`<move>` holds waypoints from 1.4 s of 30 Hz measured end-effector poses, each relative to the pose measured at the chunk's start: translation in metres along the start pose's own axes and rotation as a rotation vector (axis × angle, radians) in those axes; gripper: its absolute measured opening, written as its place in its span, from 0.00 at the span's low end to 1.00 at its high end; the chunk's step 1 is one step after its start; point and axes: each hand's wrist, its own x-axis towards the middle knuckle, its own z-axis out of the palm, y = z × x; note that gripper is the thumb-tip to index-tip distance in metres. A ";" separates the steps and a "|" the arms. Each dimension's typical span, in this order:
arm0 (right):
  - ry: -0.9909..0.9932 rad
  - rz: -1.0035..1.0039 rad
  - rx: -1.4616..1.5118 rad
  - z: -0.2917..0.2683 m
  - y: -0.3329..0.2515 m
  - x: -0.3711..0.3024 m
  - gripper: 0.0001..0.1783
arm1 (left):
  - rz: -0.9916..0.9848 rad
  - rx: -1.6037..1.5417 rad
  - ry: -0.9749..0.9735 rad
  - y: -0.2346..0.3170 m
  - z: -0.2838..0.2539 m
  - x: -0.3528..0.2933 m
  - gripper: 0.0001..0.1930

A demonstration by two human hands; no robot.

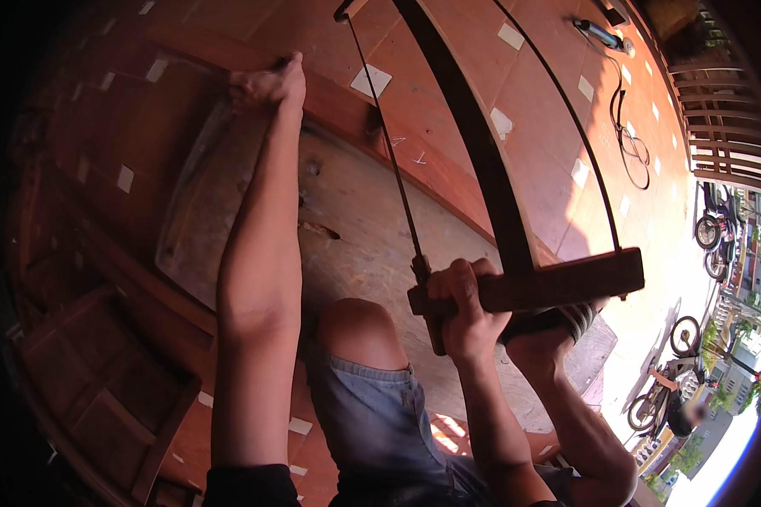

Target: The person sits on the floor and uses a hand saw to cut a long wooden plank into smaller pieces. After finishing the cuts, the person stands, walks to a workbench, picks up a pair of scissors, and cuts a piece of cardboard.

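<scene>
My right hand [473,308] is wrapped around the end of a wooden frame saw [479,135], beside its dark crossbar. The saw stands tilted up and away from me. Its thin blade runs on the left and a tension cord on the right of the middle beam. A long reddish wooden plank [435,173] with white marks lies along the far edge of a worn wooden slab [372,245]; the blade crosses in front of it. Stretched far forward, my left hand [271,84] is closed over the plank's left part, its fingers partly hidden and slightly blurred.
My bent knee [359,334] rests at the slab's near side, and my other foot, in a sandal, is by the saw's crossbar. Dark panelled wooden furniture [101,397] stands at the left. A power tool [600,35] with its cable lies on the tiled floor. Motorbikes [668,384] stand outside.
</scene>
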 end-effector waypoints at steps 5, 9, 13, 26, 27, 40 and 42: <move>-0.034 -0.002 -0.136 0.026 -0.003 0.046 0.16 | -0.027 0.007 -0.026 -0.001 0.001 -0.004 0.56; -0.048 0.020 0.004 -0.024 -0.013 -0.042 0.13 | 0.004 0.034 0.025 -0.005 0.000 0.008 0.57; -0.070 0.007 0.036 -0.074 -0.040 -0.132 0.15 | 0.054 -0.087 0.092 -0.013 0.016 0.013 0.57; -0.009 0.052 -0.006 0.002 -0.001 0.009 0.13 | -0.009 0.040 0.030 -0.002 0.009 0.007 0.58; -0.012 0.033 0.000 -0.013 -0.003 -0.016 0.13 | -0.010 0.031 0.020 -0.003 0.007 0.006 0.59; -0.011 0.017 0.070 0.013 0.008 0.022 0.14 | 0.057 -0.011 0.038 -0.002 0.012 -0.002 0.54; -0.040 0.007 0.017 0.024 0.002 0.041 0.14 | 0.178 -0.010 0.089 -0.005 0.015 0.005 0.53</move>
